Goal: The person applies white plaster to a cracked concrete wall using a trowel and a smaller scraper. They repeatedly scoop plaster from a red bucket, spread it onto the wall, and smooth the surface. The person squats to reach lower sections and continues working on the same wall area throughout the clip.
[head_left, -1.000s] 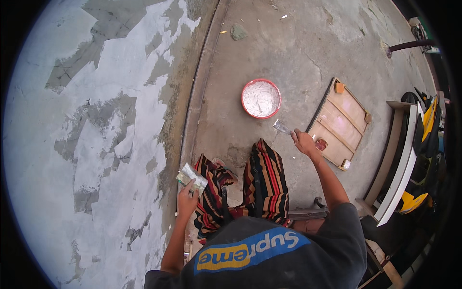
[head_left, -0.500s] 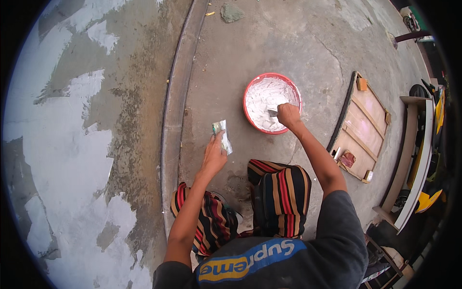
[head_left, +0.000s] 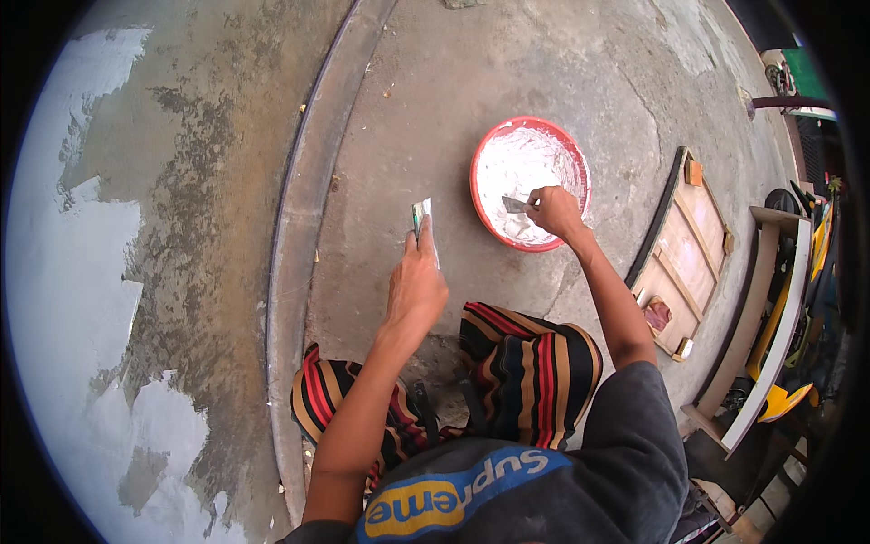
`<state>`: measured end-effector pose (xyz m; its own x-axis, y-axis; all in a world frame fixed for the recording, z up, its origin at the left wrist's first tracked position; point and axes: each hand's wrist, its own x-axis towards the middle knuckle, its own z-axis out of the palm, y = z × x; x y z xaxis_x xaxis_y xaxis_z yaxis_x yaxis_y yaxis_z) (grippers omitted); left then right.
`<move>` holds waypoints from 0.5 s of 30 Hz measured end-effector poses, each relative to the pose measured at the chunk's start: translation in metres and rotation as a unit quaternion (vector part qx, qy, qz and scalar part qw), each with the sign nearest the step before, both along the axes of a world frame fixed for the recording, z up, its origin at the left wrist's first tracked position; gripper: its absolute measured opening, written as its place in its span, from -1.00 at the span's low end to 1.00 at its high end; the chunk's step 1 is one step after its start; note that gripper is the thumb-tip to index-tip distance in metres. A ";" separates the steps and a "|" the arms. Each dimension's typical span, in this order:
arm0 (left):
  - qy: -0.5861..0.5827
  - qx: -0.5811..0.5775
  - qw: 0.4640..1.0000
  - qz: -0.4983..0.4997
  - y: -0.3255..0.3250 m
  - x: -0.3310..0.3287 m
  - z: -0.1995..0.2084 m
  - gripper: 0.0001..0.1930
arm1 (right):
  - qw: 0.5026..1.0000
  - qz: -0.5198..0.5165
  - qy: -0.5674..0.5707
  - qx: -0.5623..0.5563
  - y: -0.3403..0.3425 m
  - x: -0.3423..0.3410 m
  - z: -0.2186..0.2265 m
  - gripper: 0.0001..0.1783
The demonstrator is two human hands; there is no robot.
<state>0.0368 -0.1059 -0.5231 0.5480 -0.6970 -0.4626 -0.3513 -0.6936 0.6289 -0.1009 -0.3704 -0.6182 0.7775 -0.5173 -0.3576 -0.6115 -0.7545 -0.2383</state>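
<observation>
A round red basin point(head_left: 475, 186) stands on the concrete floor in front of my knees, with white putty point(head_left: 535, 156) smeared over its inside. My right hand point(head_left: 555, 213) reaches over its near part, fingers closed round a putty knife point(head_left: 516, 205) whose metal blade points left over the putty. To the left of the basin, my left hand point(head_left: 418, 286) grips a wide, flat putty blade point(head_left: 425, 220) with whitish smears, seen nearly edge-on. That blade is apart from the basin. How the left thumb holds it is hidden.
On the left rises a grey wall point(head_left: 208, 227) partly coated white, with a low concrete ledge point(head_left: 294, 218) along its foot. A framed wooden panel point(head_left: 681, 263) lies to the right. Beyond it are a long board structure point(head_left: 766, 335) and yellow parts point(head_left: 785, 402).
The left hand's putty blade has turned from showing its face to nearly edge-on. More of the right hand's putty knife shows over the basin. The whole view has shifted somewhat.
</observation>
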 end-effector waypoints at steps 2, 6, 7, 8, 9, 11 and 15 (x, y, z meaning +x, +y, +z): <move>0.007 0.000 1.000 -0.003 -0.007 0.001 0.009 -0.27 | 0.999 0.033 -0.022 -0.019 0.004 -0.003 -0.002 -0.86; -0.007 -0.028 1.000 0.003 -0.019 -0.009 0.025 -0.27 | 0.990 0.122 -0.040 -0.067 0.020 0.000 0.008 -0.89; -0.010 -0.037 0.999 0.002 -0.021 -0.014 0.029 -0.28 | 0.987 0.139 -0.044 -0.073 0.023 0.001 0.011 -0.89; -0.015 -0.033 0.999 0.004 -0.023 -0.019 0.032 -0.28 | 0.987 0.145 -0.031 -0.062 0.023 -0.001 0.007 -0.88; -0.015 -0.032 0.999 0.003 -0.026 -0.022 0.033 -0.28 | 0.990 0.130 -0.036 -0.039 0.020 -0.002 0.005 -0.86; -0.015 -0.030 0.999 0.000 -0.029 -0.027 0.029 -0.27 | 0.994 0.098 -0.047 0.006 0.009 -0.008 0.001 -0.83; -0.047 -0.007 0.999 0.006 -0.020 -0.026 0.020 -0.26 | 0.968 -0.080 -0.058 0.229 -0.022 -0.019 -0.005 -0.79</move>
<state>0.0112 -0.1263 -0.5032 0.5971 -0.6964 -0.3981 -0.4016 -0.6891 0.6032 -0.1203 -0.3925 -0.6235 0.7497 -0.4419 -0.4927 -0.6605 -0.4521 -0.5995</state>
